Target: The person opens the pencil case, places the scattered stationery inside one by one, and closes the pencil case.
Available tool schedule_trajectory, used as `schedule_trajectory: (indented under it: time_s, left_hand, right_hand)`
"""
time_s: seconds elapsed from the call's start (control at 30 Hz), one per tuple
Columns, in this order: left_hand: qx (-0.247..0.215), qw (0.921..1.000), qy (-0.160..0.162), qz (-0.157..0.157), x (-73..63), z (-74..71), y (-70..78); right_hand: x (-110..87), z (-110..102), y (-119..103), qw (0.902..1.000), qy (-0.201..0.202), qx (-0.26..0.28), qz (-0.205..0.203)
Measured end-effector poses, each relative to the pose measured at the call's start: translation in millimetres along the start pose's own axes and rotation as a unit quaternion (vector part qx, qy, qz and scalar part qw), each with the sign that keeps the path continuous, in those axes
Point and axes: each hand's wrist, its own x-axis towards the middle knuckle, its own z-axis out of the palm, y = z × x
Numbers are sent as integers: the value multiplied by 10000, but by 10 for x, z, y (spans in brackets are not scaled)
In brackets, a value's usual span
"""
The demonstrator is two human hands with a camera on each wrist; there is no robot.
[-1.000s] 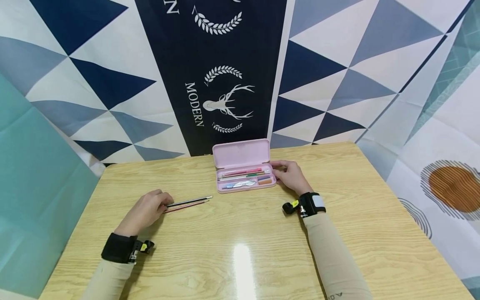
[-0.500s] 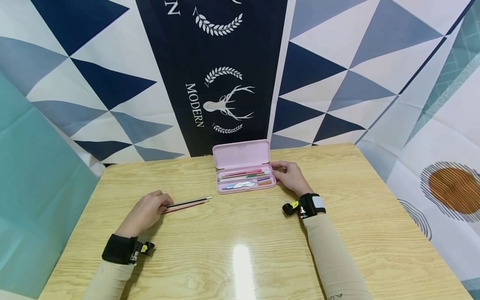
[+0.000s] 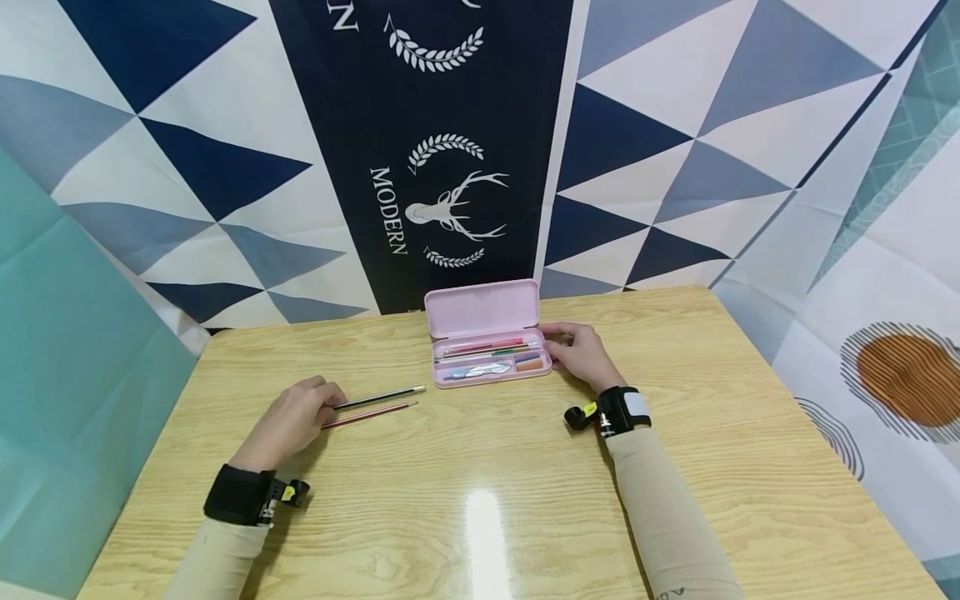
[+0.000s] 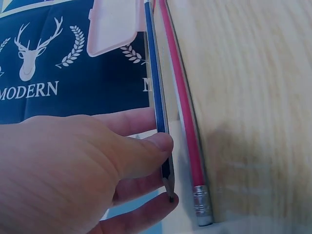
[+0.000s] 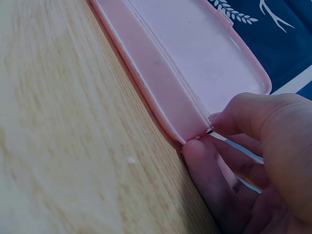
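Observation:
My left hand pinches a dark blue pencil near its sharpened tip, thumb on top, as the left wrist view shows. The pencil's eraser end points toward the case. Just beside it a red pencil lies on the table, its eraser end nearest the hand. At the back stands a pink pencil case with its lid up. My right hand grips the case's right end, thumb near the hinge and a finger at the front corner.
Inside the case lie several pencils, a silver and pale blue tool and a small orange block. The wooden table meets a patterned cloth just behind the case. A teal cloth hangs on the left.
The dark pencil's eraser end has shifted slightly away from me, widening the gap to the red pencil, whose near end has slid a little left. The right hand and case have stayed put.

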Motion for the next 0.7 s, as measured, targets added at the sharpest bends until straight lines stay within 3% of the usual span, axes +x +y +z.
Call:
schedule_trajectory:
  time_s: [0.47,0.7]
  left_hand:
    - [117,9994,319,22,55,-176,-33]
    - [185,9994,285,-37,74,-217,-27]
  right_hand:
    - [18,10,35,10000,45,-41,-39]
    - [22,12,31,10000,33,-4,-85]
